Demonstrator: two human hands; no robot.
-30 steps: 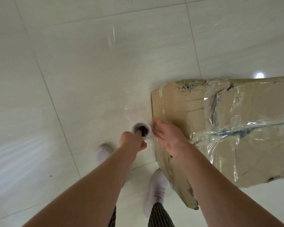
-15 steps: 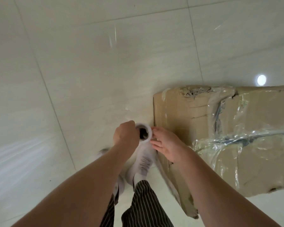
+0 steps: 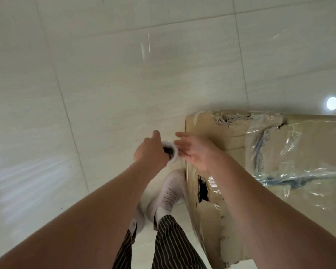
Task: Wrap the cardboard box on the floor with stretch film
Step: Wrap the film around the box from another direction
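A worn brown cardboard box (image 3: 231, 136) stands on the tiled floor at the right, its top and near side partly covered with crinkled clear stretch film (image 3: 291, 171). My left hand (image 3: 150, 151) grips a roll of stretch film (image 3: 172, 152), seen end-on with its dark core, just left of the box's near corner. My right hand (image 3: 194, 150) hovers beside the roll with fingers straight, in front of the box's end face. A sheet of film runs down from the roll along that corner. A torn hole (image 3: 203, 191) shows in the box side below my right wrist.
Pale glossy floor tiles (image 3: 105, 84) spread to the left and beyond the box. My white shoes (image 3: 169, 193) and striped trouser legs (image 3: 169, 245) stand close against the box's left side. A ceiling light reflects on the floor (image 3: 332, 103) at the far right.
My right hand has lifted off the box corner and spread its fingers. The left hand has raised the roll slightly. My feet have stepped closer to the box.
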